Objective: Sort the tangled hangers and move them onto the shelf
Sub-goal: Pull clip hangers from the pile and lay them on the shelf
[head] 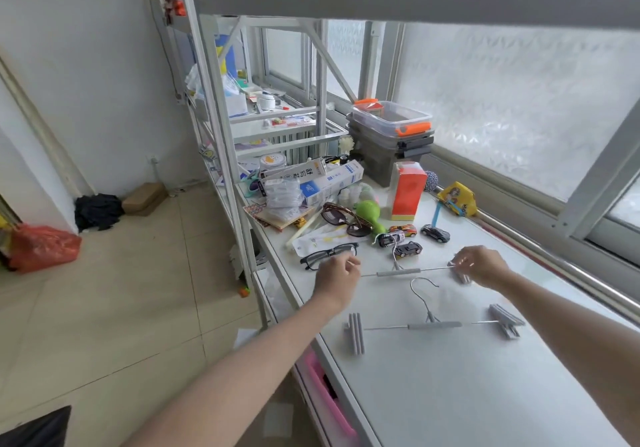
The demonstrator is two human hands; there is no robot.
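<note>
Two grey clip hangers lie on the white shelf surface. The far hanger stretches between my hands: my left hand pinches its left end and my right hand grips the clip at its right end. Its metal hook points away from me toward the toy cars. The near hanger lies flat and untouched, hook toward the far hanger, a grey clip at each end.
Toy cars, black glasses, sunglasses, a green toy, an orange box and stacked plastic bins crowd the far part of the shelf. A window rail runs along the right. Floor drops off at left.
</note>
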